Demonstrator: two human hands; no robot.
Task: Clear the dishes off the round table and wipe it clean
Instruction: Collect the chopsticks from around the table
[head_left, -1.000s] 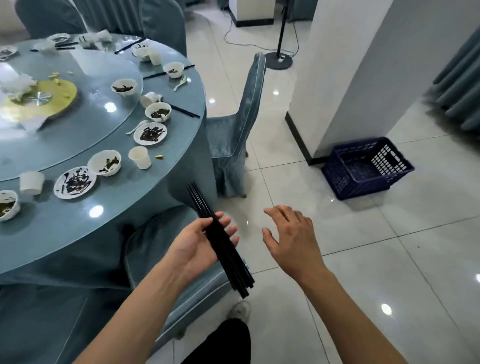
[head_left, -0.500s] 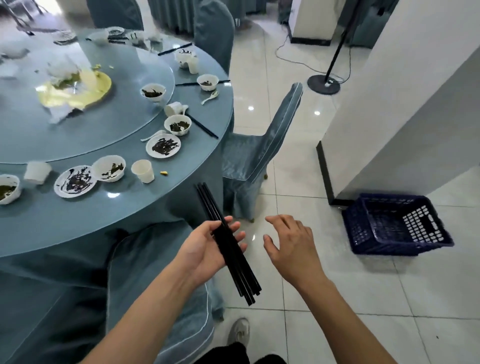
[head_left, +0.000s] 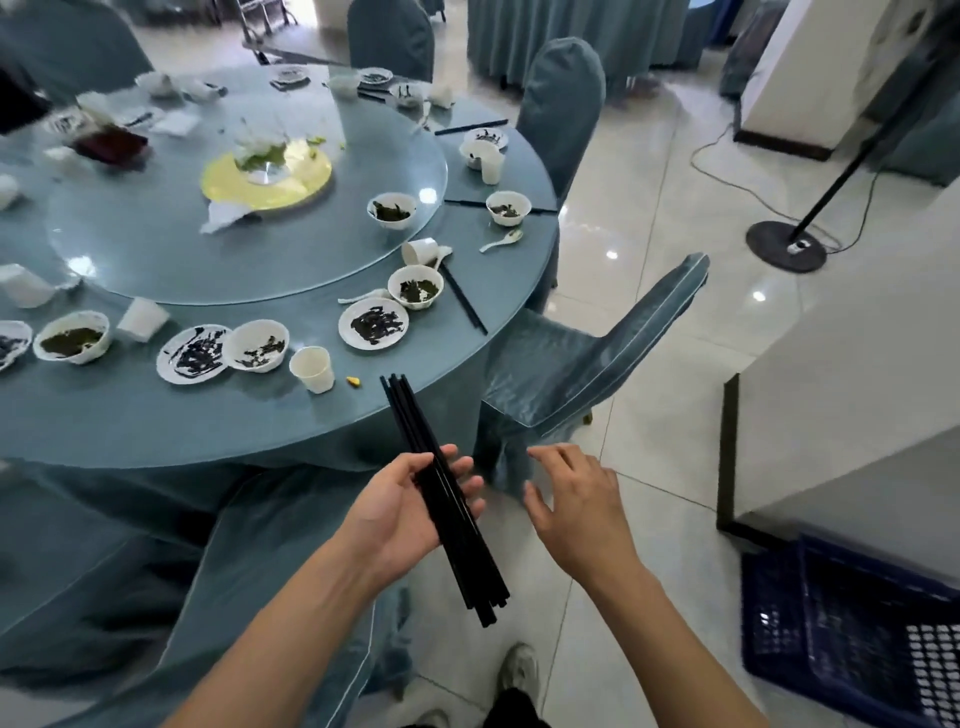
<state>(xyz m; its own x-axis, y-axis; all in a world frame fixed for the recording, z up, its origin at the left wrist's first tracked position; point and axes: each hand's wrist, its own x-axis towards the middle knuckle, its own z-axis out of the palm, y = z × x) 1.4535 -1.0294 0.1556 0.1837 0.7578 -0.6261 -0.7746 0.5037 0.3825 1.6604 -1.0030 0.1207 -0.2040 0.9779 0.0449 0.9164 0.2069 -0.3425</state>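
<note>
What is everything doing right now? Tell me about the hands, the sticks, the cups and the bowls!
left hand: gripping the black chopsticks
right hand: open, empty
paper cup: upright
tipped cup: on its side
bowl: dirty, upright
plate: smeared dark
blue basket: on the floor

Bright, even indoor light; ceiling lamps glaring as white spots on the floor tiles (head_left: 649, 270) and glass tabletop (head_left: 260, 415). Wide-angle bending at edges; corners blurring.
</note>
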